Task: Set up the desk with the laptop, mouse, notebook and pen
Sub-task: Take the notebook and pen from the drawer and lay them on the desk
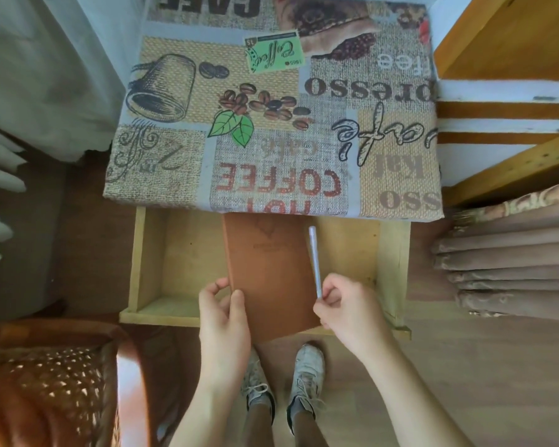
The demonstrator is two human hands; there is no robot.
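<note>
Coffee-print tablecloth (pixel 271 108) above wooden drawer (pixel 181 253)

Left hand (pixel 224 312) grips notebook (pixel 270 272); right hand (pixel 352 312) pinches pen (pixel 315 261).

Desk (pixel 400 201) sits centre-far, covered with a coffee-print cloth (pixel 271 101); its pale wood drawer (pixel 149 262) is pulled out toward the near side. Wooden shelf unit (pixel 513 37) at right, with a stack of folded brown fabric (pixel 504 269) just below it. White curtain (pixel 39 66) far left. Brown patterned armchair (pixel 46 382) near left. Light wood-look floor (pixel 465 366), daylit.
</note>
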